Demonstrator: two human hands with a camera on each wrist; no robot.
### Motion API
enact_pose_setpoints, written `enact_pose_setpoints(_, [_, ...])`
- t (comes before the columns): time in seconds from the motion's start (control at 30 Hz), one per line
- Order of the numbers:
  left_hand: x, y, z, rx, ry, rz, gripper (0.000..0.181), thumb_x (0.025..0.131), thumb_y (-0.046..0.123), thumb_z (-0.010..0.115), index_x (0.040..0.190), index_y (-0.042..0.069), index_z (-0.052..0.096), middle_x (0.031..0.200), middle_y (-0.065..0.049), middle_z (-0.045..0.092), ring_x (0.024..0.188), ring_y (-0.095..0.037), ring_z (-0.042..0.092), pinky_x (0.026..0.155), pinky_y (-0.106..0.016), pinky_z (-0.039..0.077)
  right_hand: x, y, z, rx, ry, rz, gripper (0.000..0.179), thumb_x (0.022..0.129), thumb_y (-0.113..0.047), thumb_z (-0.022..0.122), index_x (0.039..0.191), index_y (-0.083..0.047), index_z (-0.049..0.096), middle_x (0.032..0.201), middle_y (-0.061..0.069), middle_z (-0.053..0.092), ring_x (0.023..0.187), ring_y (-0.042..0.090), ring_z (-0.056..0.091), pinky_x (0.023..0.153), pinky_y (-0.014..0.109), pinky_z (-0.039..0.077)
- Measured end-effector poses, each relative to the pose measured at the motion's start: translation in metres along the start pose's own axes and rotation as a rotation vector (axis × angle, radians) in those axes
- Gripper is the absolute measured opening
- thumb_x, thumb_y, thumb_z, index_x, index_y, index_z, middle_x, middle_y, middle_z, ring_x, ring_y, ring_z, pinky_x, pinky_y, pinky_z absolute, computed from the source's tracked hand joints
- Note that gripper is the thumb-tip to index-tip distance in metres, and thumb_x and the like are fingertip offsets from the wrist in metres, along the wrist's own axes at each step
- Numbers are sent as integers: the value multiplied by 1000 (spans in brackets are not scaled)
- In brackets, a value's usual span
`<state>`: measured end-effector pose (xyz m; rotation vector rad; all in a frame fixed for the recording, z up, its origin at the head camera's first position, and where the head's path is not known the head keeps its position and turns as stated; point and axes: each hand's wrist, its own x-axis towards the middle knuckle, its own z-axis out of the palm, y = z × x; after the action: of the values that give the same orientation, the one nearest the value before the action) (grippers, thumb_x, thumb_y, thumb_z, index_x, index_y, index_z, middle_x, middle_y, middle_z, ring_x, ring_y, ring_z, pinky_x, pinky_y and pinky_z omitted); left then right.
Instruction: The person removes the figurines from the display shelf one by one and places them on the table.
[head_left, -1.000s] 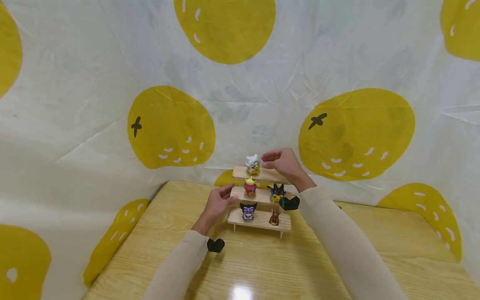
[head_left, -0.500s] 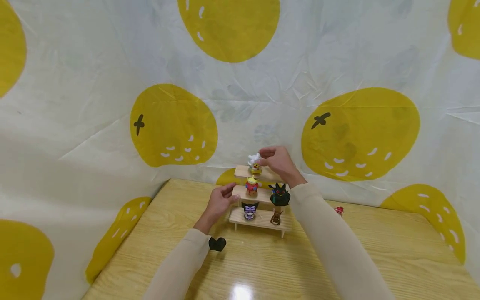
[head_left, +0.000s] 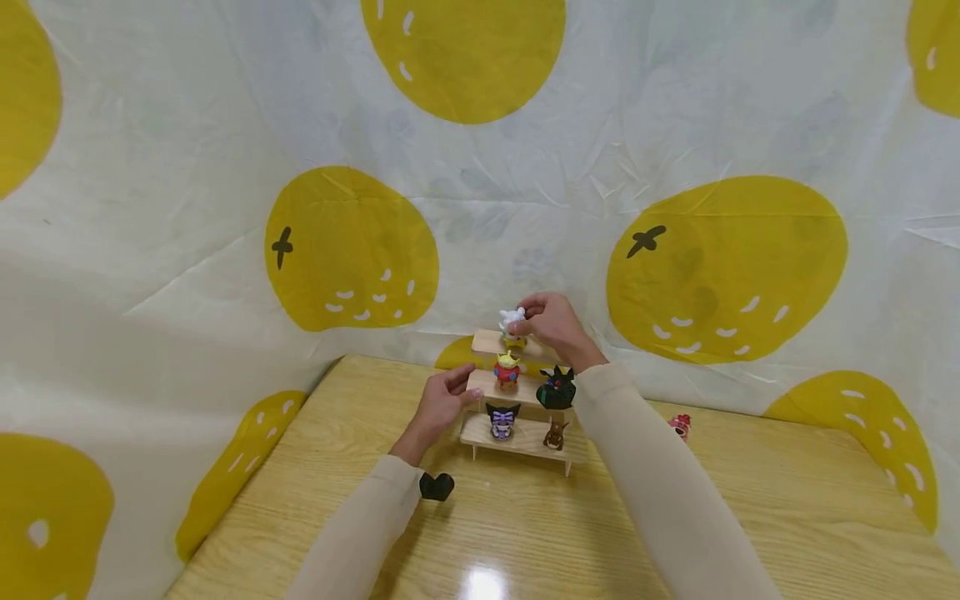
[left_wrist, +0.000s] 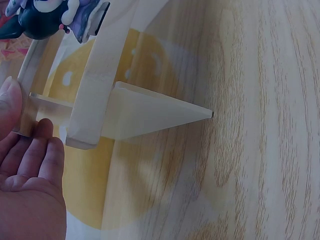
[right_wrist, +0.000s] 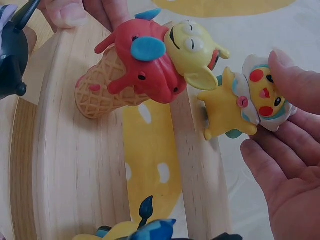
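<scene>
My right hand (head_left: 558,325) pinches a yellow figurine with a white fluffy hood (right_wrist: 227,107) by its head, thumb on one side and fingers on the other. The figurine's feet are at the top tier of a three-tier wooden display shelf (right_wrist: 80,165). With thumb above and fingers below, my left hand (head_left: 438,404) grips the left end of the middle tier. That tier holds a red-and-yellow three-eyed figurine on a waffle cone (right_wrist: 150,60) and a black-eared figurine (head_left: 561,375), partly hidden by the right wrist's black camera.
On the bottom tier stand a black-and-purple figurine (head_left: 502,422) and a brown figurine (head_left: 555,433). A red-and-pink figurine (head_left: 680,426) is on the wooden table (head_left: 525,525), right of the shelf. Behind hangs a white cloth (head_left: 517,208) with yellow fruit prints.
My right hand has moved left to the hooded figurine and now pinches its head. The red-and-pink figurine has come into view beyond the right sleeve. My left hand stays at the shelf.
</scene>
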<state>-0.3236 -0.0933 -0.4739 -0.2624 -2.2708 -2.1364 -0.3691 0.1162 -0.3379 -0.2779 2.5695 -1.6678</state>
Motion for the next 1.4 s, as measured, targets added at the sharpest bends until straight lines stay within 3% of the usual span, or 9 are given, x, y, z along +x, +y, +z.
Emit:
enact_pose_setpoints(0.2, [1, -1, 1, 2, 6, 14, 56, 97, -6, 66, 150, -11, 48, 151, -29, 54, 140, -42, 55, 108, -42, 56, -1, 1, 0, -36, 51, 10, 41, 91, -8, 80, 128, 2, 67, 126, 24, 70, 111, 35, 66, 100, 45, 57])
enact_pose_setpoints(0.43, [1, -1, 1, 7, 8, 7, 56, 97, -6, 67, 150, -10, 48, 151, -28, 55, 140, -41, 55, 109, -41, 56, 0, 2, -5, -43, 89, 0, 38, 91, -10, 81, 125, 2, 70, 127, 23, 71, 111, 34, 65, 101, 46, 58])
enact_pose_setpoints(1.4, [0, -3, 2, 22, 7, 9, 55, 98, -5, 65, 151, -8, 48, 152, -28, 54, 140, -41, 56, 108, -42, 56, -13, 13, -34, -70, 95, -30, 44, 91, -8, 79, 130, 8, 66, 128, 29, 70, 113, 37, 67, 101, 45, 59])
